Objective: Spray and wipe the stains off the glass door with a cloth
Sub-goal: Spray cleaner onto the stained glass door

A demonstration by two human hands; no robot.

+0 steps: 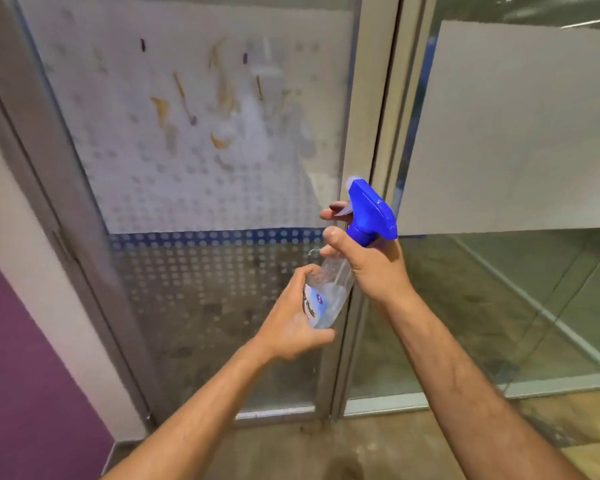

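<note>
Both hands grip the spray bottle [329,289]: left hand [297,323] cups its base, right hand [368,261] wraps its neck under the blue trigger head [369,211], before the stained glass door [201,116]

- The floor [378,452] is running along the bottom of the view, a brownish, mottled surface showing between the two forearms.
- The metal frame of the glass door [278,415] is standing directly on the floor, its bottom rail meeting it just left of centre.
- The frame of the glass panel [385,407] to the right is sitting on the floor too, right beside the door's frame.
- A few small dark specks [312,429] are lying on the floor at the foot of the door frame.
- A purple wall [32,375] is coming down toward the floor at the far left.
</note>
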